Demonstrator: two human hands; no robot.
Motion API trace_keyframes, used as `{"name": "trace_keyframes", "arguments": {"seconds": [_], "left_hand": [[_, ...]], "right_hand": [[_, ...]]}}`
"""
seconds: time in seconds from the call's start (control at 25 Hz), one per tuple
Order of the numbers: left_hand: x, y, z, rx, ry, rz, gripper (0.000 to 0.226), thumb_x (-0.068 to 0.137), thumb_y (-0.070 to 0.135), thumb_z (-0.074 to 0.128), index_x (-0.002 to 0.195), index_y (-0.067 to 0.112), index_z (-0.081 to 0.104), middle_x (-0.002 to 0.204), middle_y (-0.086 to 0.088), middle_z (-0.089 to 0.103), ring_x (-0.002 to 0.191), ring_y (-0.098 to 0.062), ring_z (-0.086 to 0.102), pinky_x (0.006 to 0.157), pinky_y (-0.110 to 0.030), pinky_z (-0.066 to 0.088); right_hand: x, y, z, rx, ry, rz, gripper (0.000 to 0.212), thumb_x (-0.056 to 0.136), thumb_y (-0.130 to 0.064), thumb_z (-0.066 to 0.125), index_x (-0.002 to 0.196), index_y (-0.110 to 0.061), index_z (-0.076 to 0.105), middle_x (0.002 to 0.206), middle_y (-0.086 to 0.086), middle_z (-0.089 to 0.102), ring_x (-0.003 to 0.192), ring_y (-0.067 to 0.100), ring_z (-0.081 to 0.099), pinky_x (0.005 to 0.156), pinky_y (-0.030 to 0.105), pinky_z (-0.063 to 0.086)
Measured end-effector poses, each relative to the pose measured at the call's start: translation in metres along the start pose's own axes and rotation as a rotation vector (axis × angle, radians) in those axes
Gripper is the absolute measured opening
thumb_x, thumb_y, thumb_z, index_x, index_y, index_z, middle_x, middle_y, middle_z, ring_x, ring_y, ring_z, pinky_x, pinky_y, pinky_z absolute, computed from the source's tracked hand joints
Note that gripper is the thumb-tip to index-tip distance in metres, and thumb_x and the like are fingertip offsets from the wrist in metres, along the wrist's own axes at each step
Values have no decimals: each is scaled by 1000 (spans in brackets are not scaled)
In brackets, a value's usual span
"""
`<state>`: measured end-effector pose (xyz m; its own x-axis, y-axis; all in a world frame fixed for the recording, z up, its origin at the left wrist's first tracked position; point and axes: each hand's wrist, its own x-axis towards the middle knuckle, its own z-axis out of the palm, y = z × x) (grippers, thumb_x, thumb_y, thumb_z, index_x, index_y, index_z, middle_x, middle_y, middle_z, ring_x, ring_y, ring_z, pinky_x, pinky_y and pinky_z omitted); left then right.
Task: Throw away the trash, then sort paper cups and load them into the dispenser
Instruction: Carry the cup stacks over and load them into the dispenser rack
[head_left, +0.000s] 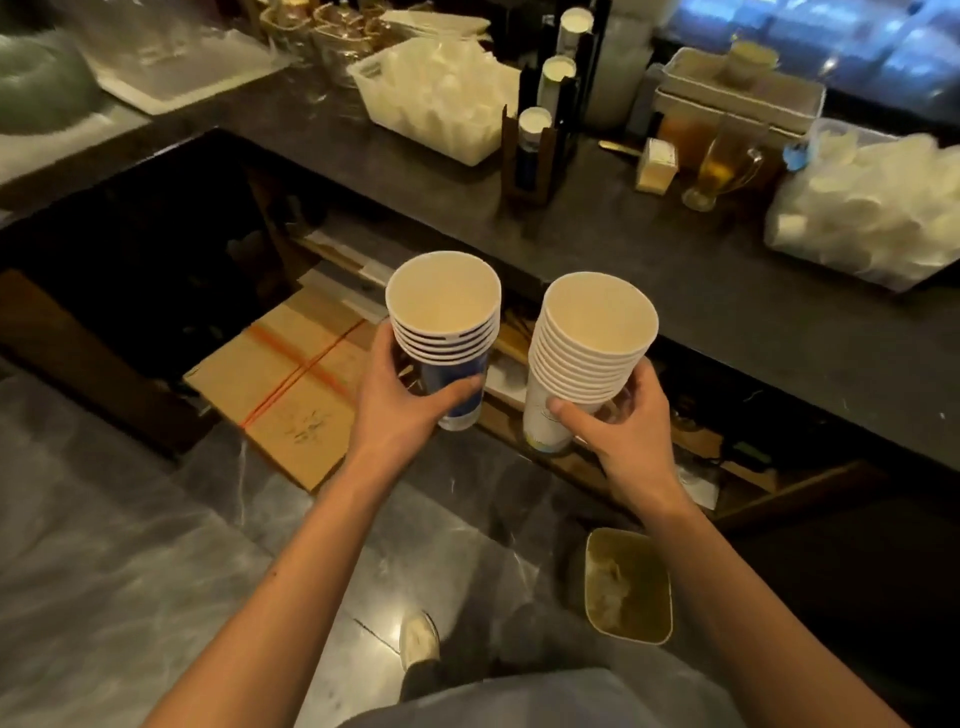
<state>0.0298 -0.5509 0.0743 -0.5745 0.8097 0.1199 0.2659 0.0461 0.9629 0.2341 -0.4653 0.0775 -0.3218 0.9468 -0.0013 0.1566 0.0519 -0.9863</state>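
My left hand (400, 395) grips a stack of several nested paper cups with blue-printed sides (444, 317), mouths up. My right hand (618, 426) holds a taller stack of several white paper cups (592, 338), also upright. Both stacks hover in front of the dark counter's front edge (727, 332), side by side and apart. On the counter behind stands a black cup dispenser (545, 119) with three slanted tubes, each showing a white cup at its opening. A small trash bin (626, 587) sits on the floor below my right arm, with crumpled waste inside.
A white basket of lids (436, 98) stands left of the dispenser. A plastic bag of white cups (872, 208) lies at the counter's right, beside a glass mug (722, 166). A taped cardboard box (291, 384) rests on the floor under the counter. My shoe (418, 639) is on grey tiles.
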Motion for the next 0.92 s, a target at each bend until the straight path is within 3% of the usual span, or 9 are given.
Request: {"name": "trace_keyframes", "arguments": {"seconds": [0.16, 0.32, 0.52, 0.64, 0.8, 0.92], "left_hand": [[78, -12, 28, -23, -128, 0, 86, 67, 23, 89, 130, 40, 34, 115, 42, 42, 103, 35, 39, 86, 0, 37], [154, -29, 70, -41, -208, -36, 87, 67, 17, 89, 129, 42, 34, 118, 39, 44, 108, 27, 43, 90, -3, 38], [246, -35, 130, -47, -233, -78, 90, 67, 13, 88, 131, 42, 33, 121, 36, 45, 124, 5, 44, 101, -15, 38], [293, -31, 160, -28, -244, -97, 89, 67, 13, 89, 130, 43, 34, 119, 36, 46, 119, 9, 45, 102, -17, 38], [343, -35, 184, -7, -252, -115, 92, 65, 16, 90, 131, 44, 33, 121, 35, 46, 113, 23, 43, 94, -3, 36], [374, -43, 189, -9, -293, -116, 94, 64, 17, 91, 136, 40, 34, 127, 30, 47, 123, 8, 46, 104, -19, 37]], "right_hand": [[60, 9, 3, -28, 111, 54, 89, 66, -21, 88, 139, -30, 38, 131, -16, 54, 119, 1, 53, 100, 27, 47], [136, 22, -13, -52, 181, 64, 91, 60, -29, 88, 136, -31, 38, 136, -11, 53, 127, 7, 50, 105, 37, 46], [260, 38, -42, -23, 191, 37, 85, 67, -17, 88, 137, -26, 40, 135, -12, 53, 127, 5, 49, 106, 33, 44], [329, 44, -57, -58, 186, 46, 85, 69, -18, 87, 136, -28, 36, 131, -18, 50, 124, 1, 47, 107, 30, 40], [394, 55, -64, -89, 211, 87, 84, 68, -24, 89, 131, -35, 34, 119, -31, 47, 113, -7, 48, 103, 23, 38], [418, 63, -54, -125, 246, 111, 84, 68, -28, 89, 132, -34, 35, 120, -25, 48, 118, 0, 45, 98, 18, 37]]}}
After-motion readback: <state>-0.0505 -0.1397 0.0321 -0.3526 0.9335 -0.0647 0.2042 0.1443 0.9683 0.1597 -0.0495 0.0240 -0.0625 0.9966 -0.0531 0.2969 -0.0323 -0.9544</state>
